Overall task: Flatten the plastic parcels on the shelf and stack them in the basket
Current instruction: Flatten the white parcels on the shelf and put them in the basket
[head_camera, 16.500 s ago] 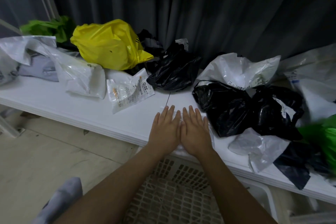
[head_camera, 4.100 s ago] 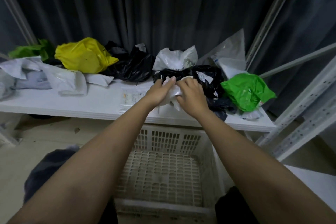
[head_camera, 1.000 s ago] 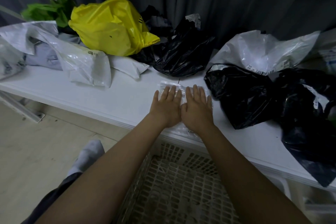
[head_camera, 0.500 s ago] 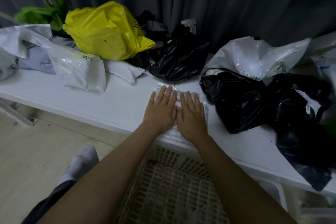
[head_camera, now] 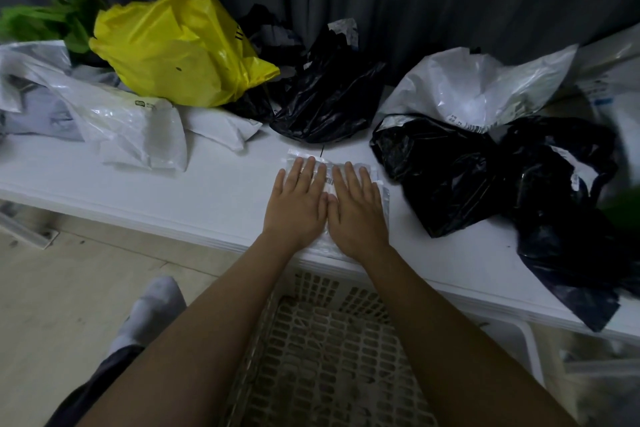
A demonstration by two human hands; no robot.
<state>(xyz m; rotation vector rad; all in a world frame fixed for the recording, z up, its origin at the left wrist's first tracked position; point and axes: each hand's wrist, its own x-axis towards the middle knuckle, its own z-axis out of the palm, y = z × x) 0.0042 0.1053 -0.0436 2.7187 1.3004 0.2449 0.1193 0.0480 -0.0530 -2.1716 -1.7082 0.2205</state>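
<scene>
Both hands lie flat and side by side, fingers straight, pressing a small clear plastic parcel (head_camera: 382, 196) down onto the white shelf (head_camera: 214, 198) near its front edge; the left hand (head_camera: 298, 206) and right hand (head_camera: 356, 210) touch at the thumbs and grasp nothing. Below the shelf edge, between the forearms, sits the slotted basket (head_camera: 329, 350). Behind and beside the parcel lie crumpled others: a yellow bag (head_camera: 176, 48), a black bag (head_camera: 329, 97), another black bag (head_camera: 446, 170) just right of the hands, a white bag (head_camera: 478, 87) and a white parcel (head_camera: 138, 128) on the left
</scene>
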